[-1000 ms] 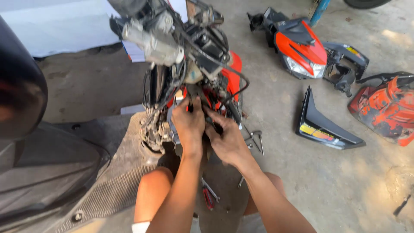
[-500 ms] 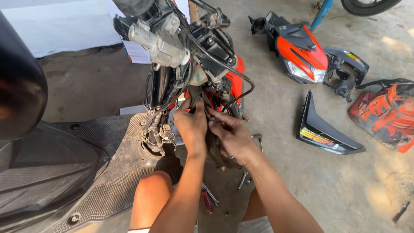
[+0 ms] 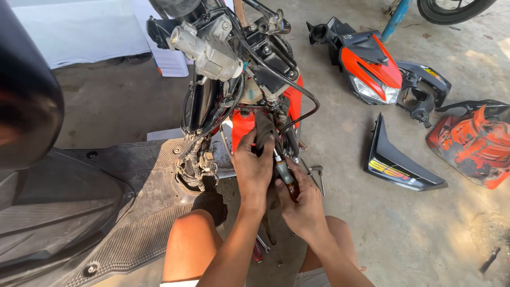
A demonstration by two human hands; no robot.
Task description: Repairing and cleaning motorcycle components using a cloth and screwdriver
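**Both hands at the stripped scooter's front**

Our left hand [image 3: 254, 169] clutches a dark grey cloth [image 3: 264, 129] against the scooter's red front frame [image 3: 241, 127]. Our right hand [image 3: 302, 204] is wrapped around a dark-handled screwdriver [image 3: 284, 171], just beside the cloth.

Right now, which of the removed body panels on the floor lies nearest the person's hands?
The dark wedge-shaped panel with the coloured stripe, just beyond the right hand; the orange headlight cowl and orange cover lie farther off.
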